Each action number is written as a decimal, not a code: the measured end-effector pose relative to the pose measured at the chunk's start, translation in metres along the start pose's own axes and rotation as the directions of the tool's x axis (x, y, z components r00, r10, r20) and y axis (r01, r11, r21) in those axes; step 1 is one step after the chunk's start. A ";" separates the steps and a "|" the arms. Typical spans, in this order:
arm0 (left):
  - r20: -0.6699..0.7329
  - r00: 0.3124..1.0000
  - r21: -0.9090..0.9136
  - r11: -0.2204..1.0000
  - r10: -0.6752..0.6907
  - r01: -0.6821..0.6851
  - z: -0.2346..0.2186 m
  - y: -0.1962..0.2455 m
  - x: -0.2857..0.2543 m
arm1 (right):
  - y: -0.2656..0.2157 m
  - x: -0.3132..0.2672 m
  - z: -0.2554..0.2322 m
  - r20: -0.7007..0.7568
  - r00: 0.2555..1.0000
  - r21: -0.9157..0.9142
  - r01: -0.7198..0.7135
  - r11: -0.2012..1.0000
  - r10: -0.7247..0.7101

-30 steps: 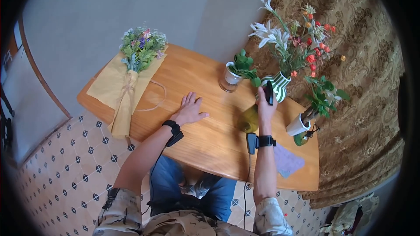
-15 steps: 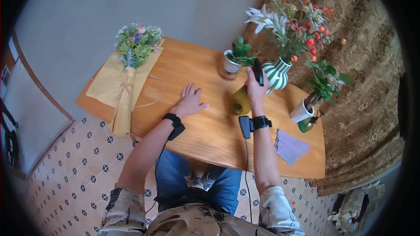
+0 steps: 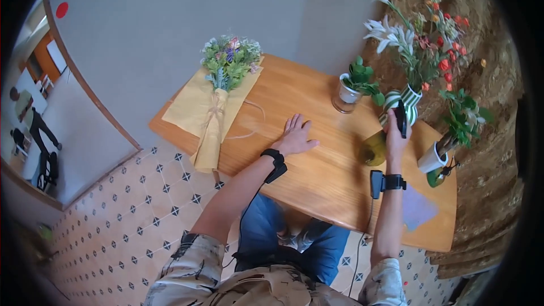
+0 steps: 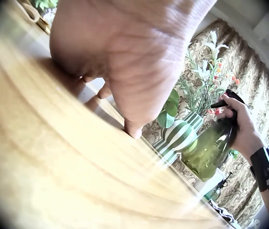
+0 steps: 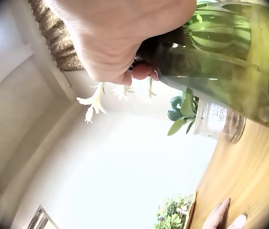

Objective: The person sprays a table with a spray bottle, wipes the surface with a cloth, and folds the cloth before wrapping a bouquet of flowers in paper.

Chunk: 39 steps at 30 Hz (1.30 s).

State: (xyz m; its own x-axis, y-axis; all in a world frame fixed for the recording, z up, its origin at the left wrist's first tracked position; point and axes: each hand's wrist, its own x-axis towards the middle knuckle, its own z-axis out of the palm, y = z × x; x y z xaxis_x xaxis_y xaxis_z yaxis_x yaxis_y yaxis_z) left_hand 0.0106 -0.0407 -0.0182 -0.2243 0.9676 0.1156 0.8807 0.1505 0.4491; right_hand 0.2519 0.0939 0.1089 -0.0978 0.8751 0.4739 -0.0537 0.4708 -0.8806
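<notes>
My right hand [image 3: 398, 131] grips a see-through green spray bottle [image 3: 372, 148] by its neck, with fingers near the black trigger head [image 3: 402, 119]. The bottle leans over the right part of the wooden table; yellowish-green liquid shows in it in the left wrist view. My left hand [image 3: 294, 137] rests on the tabletop with its fingers spread, holding nothing. Beyond the bottle stand a green-and-white striped vase [image 3: 412, 114] of white and red flowers and a leafy plant in a glass pot [image 3: 347, 97]. My right hand partly covers the vase.
A paper-wrapped bouquet [image 3: 218, 113] lies at the table's left, beside a thin loop of string [image 3: 264, 114]. At the right are a white potted plant [image 3: 432, 160], a small green bottle [image 3: 435, 179] and a purple cloth [image 3: 418, 211]. A patterned curtain [image 3: 481, 204] hangs behind. Someone [image 3: 35, 119] stands far left.
The head view has turned left, bringing a standing person into sight. My right hand shifted slightly left with the spray bottle, then back right. My left hand stays on the table.
</notes>
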 end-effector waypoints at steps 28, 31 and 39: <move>0.132 0.991 0.161 0.987 -0.007 -0.015 -0.014 0.013 0.001 | 0.043 0.077 -0.414 -0.574 0.782 -0.521 -0.120 0.845 -0.243; 0.123 0.992 0.181 0.983 -0.036 0.013 -0.015 0.012 -0.002 | 0.061 0.098 -0.403 -0.577 0.810 -0.461 -0.220 0.860 -0.102; 0.101 0.995 0.219 0.976 -0.023 0.000 -0.010 0.009 -0.001 | 0.083 0.101 -0.397 -0.521 0.841 -0.622 -0.255 0.740 -0.147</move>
State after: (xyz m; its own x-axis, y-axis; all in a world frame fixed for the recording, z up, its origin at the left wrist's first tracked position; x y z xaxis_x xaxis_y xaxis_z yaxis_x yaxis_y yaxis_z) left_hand 0.0146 -0.0421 -0.0057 -0.2008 0.9795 0.0150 0.9507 0.1911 0.2442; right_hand 0.6323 0.2654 0.0829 0.4432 0.7246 0.5278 0.6030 0.1946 -0.7736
